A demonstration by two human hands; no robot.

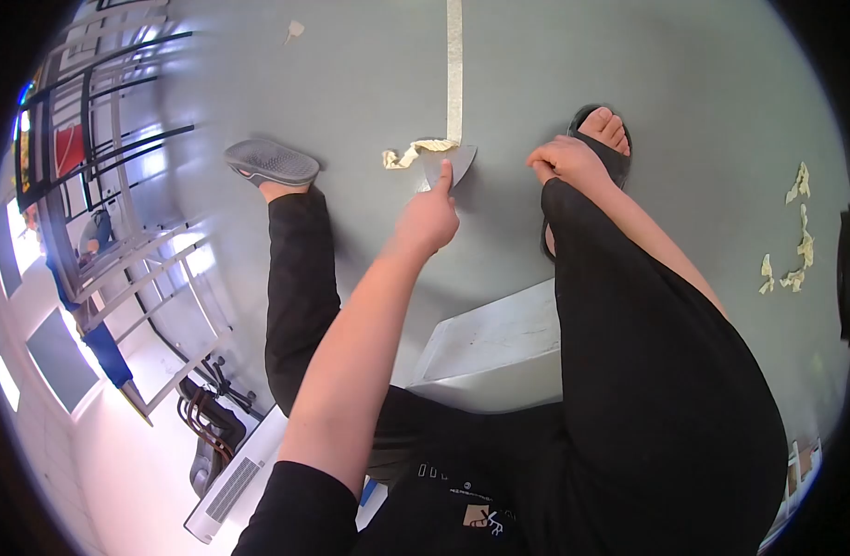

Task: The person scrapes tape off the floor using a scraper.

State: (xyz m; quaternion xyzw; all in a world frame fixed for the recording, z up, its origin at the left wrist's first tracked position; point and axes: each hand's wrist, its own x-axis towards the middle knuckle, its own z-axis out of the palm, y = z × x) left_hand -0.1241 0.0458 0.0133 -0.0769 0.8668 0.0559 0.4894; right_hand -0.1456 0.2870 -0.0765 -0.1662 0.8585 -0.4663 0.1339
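Note:
My left hand (429,218) is closed around a scraper, its index finger stretched along the metal blade (462,169). The handle is hidden in my palm. The blade lies low against the floor at the near end of a straight strip of pale tape (455,69). A crumpled, peeled piece of tape (406,156) curls to the left from that end, beside the blade. My right hand (573,159) rests by my right knee, close to the sandal in view, with its fingers curled together and nothing visible in them.
Several crumpled tape scraps (800,250) lie on the grey floor at the right, and a small pale scrap (295,31) at the upper left. A low white box-like seat (490,338) is beneath me. Metal racks (119,185) stand along the left.

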